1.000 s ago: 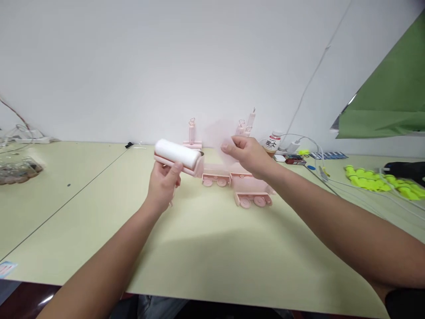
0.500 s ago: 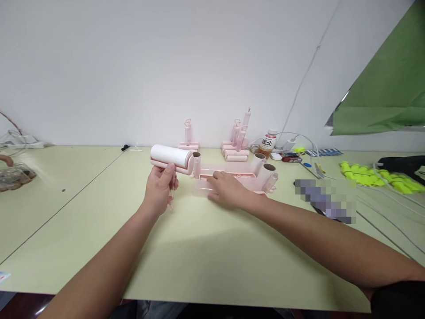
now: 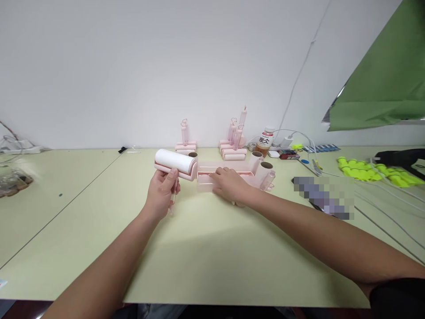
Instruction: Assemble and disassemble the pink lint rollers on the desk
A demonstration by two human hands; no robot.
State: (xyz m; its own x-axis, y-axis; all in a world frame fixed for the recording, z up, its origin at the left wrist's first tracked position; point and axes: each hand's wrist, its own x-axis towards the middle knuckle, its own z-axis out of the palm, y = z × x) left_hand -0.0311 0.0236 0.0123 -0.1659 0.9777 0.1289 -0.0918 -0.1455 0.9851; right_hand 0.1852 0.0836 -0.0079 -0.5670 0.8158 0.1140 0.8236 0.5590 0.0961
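My left hand point(image 3: 162, 190) is closed round the clear handle of a lint roller point(image 3: 174, 161). Its white paper roll faces up, and a pink cover edge runs along its lower side. Over a long pale pink lint roller cover point(image 3: 204, 182) on the table, my right hand point(image 3: 230, 182) has its thumb at the near side and its fingers across the top, gripping it. Part of that cover is hidden under the hand. Behind and beside it, rolls with brown cardboard cores stand on end, one roll point(image 3: 256, 160) next to another roll point(image 3: 266, 172).
Finished-looking pink lint rollers point(image 3: 234, 153) stand by the wall, with another group point(image 3: 186, 146) to their left. A drink bottle point(image 3: 264, 141), cables, a pixelated dark object point(image 3: 322, 197) and yellow-green pieces point(image 3: 361, 170) lie at right. Bagged items point(image 3: 15, 181) sit far left.
The lint roller in my left hand has shifted slightly right. My right hand has moved a little right along with the pink cover, and its fingers are closer together.
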